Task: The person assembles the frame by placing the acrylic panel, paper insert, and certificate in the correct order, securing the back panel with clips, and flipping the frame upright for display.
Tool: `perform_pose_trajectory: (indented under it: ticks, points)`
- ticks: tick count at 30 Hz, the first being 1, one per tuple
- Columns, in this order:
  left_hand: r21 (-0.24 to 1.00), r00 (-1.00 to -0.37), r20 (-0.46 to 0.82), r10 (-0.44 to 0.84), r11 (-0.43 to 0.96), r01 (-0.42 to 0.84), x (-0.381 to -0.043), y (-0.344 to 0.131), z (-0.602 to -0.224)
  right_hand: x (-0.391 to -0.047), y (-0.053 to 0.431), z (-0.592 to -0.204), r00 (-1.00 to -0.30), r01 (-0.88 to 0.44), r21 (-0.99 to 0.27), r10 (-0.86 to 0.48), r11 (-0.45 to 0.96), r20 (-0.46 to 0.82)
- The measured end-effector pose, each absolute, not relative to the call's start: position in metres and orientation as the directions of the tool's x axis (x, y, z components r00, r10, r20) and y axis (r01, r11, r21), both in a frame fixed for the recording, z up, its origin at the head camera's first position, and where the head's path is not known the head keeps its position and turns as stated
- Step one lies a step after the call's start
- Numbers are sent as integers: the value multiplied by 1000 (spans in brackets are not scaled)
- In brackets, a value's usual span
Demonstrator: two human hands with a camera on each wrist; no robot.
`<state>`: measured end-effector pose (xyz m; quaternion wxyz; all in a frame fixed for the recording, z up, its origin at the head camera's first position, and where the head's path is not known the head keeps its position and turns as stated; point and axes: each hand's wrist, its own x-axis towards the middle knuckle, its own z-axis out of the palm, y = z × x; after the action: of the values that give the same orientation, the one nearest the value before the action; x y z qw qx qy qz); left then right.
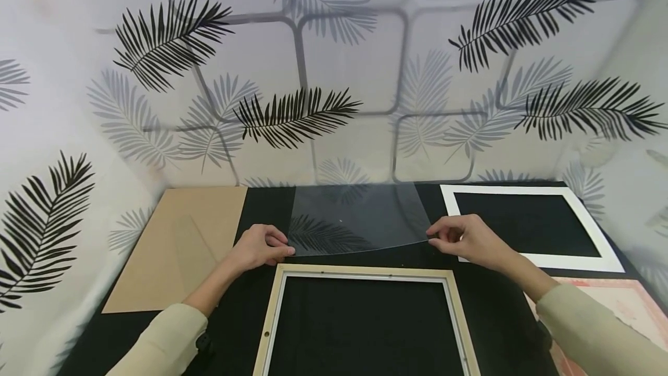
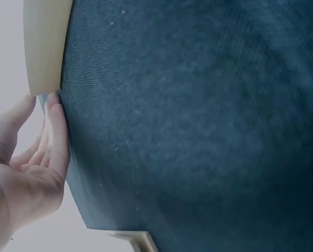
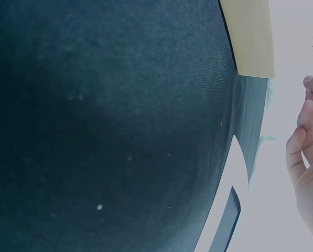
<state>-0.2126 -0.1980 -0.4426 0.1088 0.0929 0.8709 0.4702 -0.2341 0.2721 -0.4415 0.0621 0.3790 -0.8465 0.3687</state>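
Observation:
A clear, thin transparent sheet (image 1: 355, 219) is held up behind a light wooden picture frame (image 1: 365, 271), its near edge bowing slightly between two hands. My left hand (image 1: 263, 245) pinches its near left corner between thumb and fingers. At the near right corner, my right hand (image 1: 464, 239) pinches the sheet the same way. In the left wrist view the left hand (image 2: 35, 157) shows at the left edge; the right hand (image 3: 311, 142) shows at the right edge of its own wrist view. The frame lies flat on the black table, with small metal tabs along its inner edge.
A brown backing board (image 1: 177, 242) lies at the left of the black table (image 1: 235, 329). To the right lies a white mat (image 1: 574, 261) with a rectangular opening, and nearer a pinkish print (image 1: 616, 300), partly behind the right sleeve. A leaf-patterned curtain (image 1: 334, 74) hangs behind.

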Motion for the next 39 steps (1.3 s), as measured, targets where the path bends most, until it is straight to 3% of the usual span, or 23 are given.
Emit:
perform_pose_trajectory:
  ticks: [26, 39]
  points:
    - [954, -937, -118, 329, 300, -15, -207, -203, -452, -231, 270, -447, -666, -712, -585, -637, 388, 388]
    - [968, -950, -61, 305, 249, 18, -205, -202, -446, -231, 272, -449, -658, -727, -573, -621, 379, 425]
